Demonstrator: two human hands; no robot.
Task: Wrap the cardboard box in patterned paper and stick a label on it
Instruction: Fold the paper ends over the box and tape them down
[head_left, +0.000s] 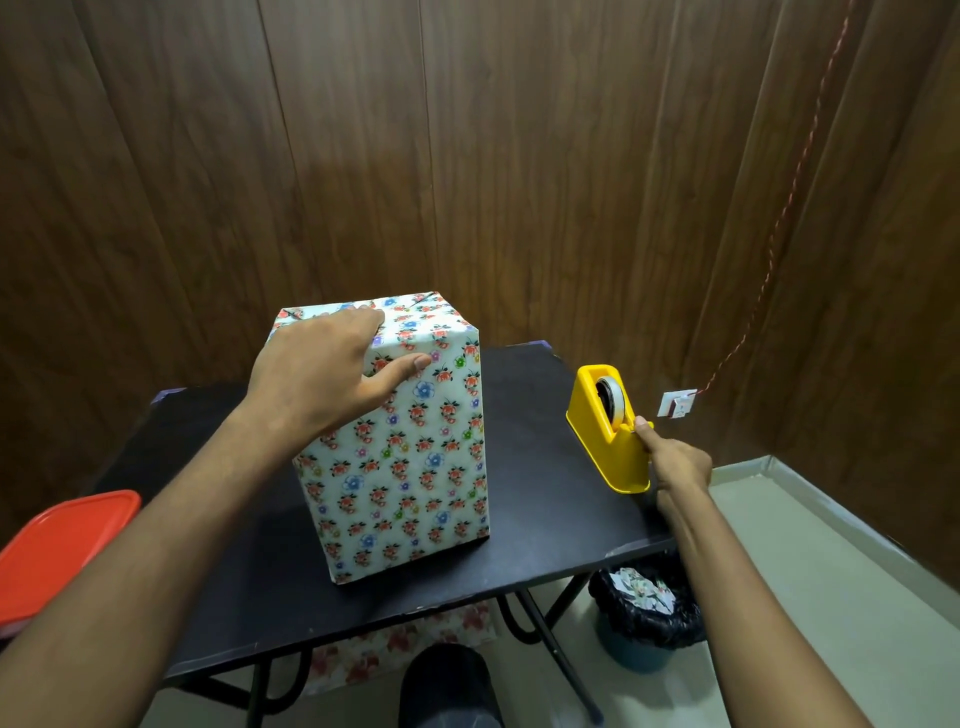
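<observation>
While the nearest things sit low in the view, a dark knee (449, 686) shows under the black table (249, 587), with floral paper (410, 644) hanging beneath the tabletop and a bin (644, 618) lined in black, holding paper scraps, at the right. An orange lid (62, 551) lies at the table's left edge. Standing upright mid-table is the box (410, 457), fully covered in white paper printed with small red and blue flowers; no label or writing can be read on it. Resting on its top, the left hand (322, 374) lies flat with fingers spread. Further right, the right hand (675, 462) pinches at the front end of the yellow tape dispenser (608, 431). Behind, brown wood panelling (519, 156) carries a white switch (675, 402) and a red cord (779, 223).
</observation>
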